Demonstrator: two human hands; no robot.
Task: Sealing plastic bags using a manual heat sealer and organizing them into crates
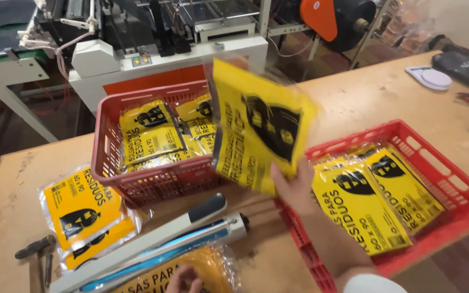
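from the head camera, the right hand (299, 190) grips a yellow packet (259, 127) by its lower edge, fingers closed, raised above the bench (354, 97) between two red baskets (137, 179). the left hand (183, 281) rests on another packet (207, 271) beside a heat sealer (153, 249); its grip cannot be told.
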